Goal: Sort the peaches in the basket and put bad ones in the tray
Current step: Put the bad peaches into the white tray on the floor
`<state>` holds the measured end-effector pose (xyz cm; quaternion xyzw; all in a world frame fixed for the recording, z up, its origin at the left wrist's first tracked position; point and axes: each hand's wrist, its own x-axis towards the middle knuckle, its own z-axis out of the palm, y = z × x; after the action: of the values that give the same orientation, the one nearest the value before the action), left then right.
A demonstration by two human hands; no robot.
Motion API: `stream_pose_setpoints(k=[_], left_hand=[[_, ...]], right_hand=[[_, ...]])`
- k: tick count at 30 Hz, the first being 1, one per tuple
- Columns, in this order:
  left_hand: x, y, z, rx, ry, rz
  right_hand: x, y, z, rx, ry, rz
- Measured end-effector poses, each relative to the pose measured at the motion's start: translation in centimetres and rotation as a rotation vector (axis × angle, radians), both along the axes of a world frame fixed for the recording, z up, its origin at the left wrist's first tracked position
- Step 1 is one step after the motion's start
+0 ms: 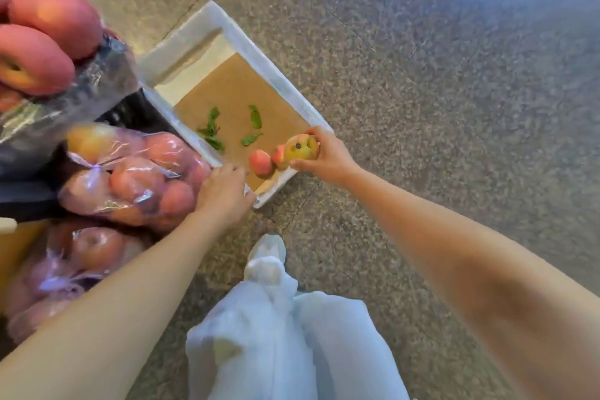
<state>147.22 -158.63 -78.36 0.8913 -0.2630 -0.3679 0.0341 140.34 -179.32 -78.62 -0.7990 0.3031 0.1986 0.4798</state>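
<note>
My right hand (328,156) grips a yellowish peach with dark spots (300,148) over the near right corner of the white foam tray (285,88). The tray is lined with brown paper and lies on the floor. Two reddish peaches (260,163) rest on the paper beside the held one, one partly hidden behind it. My left hand (224,191) lies palm down against a clear plastic bag of peaches (136,178) at the tray's near left rim; what its fingers hold is hidden.
Several green leaves (212,131) lie on the tray's paper. More bagged peaches (81,256) and loose red peaches (42,36) fill the left side around a dark basket (130,114). My pale trousers and shoe (269,253) are below, on a speckled stone floor (422,75).
</note>
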Motion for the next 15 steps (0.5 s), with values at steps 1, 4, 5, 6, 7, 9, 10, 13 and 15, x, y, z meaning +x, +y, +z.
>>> stream_pose_setpoints(k=[1,4,5,6,7,9,10,13,15], left_hand=[[0.2,0.0,-2.4,0.001,-0.003,0.005],[0.5,0.0,-8.3,0.003,-0.004,0.024],[0.5,0.1,-10.0,0.009,0.002,0.026],[0.4,0.2,-11.6,0.020,0.008,0.019],[0.4,0.2,-13.1,0.035,0.005,0.004],[0.4,0.5,-15.6,0.069,-0.020,-0.024],[0.3,0.7,-16.5,0.089,-0.037,-0.030],[0.0,1.2,-17.9,0.127,-0.115,-0.054],[-0.2,1.4,-18.0,0.122,-0.149,-0.063]], right_hand=[[0.7,-0.2,-2.6,-0.027,0.005,0.011],[2.6,-0.8,-9.2,-0.089,0.007,0.037],[3.3,-0.9,-10.9,-0.114,0.004,0.053],[3.9,-1.0,-12.5,-0.134,-0.001,0.064],[4.5,-1.0,-13.8,-0.151,-0.003,0.071],[5.6,-1.0,-16.1,-0.180,0.002,0.078],[6.1,-1.0,-17.1,-0.197,0.005,0.084],[7.1,-0.7,-18.8,-0.220,0.022,0.077],[7.5,-0.5,-19.3,-0.211,0.040,0.060]])
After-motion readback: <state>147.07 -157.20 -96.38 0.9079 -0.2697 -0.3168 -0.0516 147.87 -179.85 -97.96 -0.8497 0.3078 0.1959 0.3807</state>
